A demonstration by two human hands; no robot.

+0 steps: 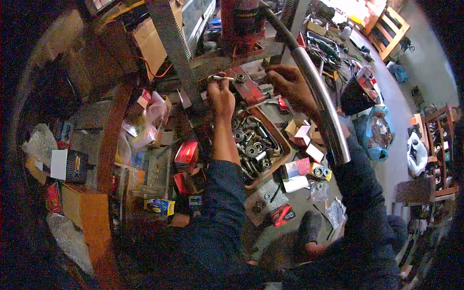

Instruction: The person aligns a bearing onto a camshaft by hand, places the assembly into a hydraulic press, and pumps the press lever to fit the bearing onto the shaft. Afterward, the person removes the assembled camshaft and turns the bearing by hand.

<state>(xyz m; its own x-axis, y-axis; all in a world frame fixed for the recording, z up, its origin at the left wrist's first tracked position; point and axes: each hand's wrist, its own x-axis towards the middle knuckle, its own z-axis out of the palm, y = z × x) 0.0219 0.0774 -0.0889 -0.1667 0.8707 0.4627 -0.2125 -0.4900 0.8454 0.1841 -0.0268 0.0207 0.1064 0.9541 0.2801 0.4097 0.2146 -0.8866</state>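
Observation:
My left hand [222, 100] is closed on a small shiny metal pin [223, 78], which points right from the fingertips. Just beyond its tip lies a red metal block [250, 89], with a ring-shaped bearing [240, 77] on its far end. My right hand [291, 87] is to the right of the block, partly bent fingers stretched left and apart; I make out nothing in them. A long steel lever pipe [323, 99] passes over my right wrist. It runs up toward the red jack [241, 24] of a press frame [176, 53].
A tray [285, 151] full of metal parts sits below the block. Small boxes [297, 169] and bearings [321, 171] lie to its right. Red boxes [186, 154] stand left of my forearm. Tools [324, 50], a black bucket [358, 92] and a blue bag [378, 133] are farther right.

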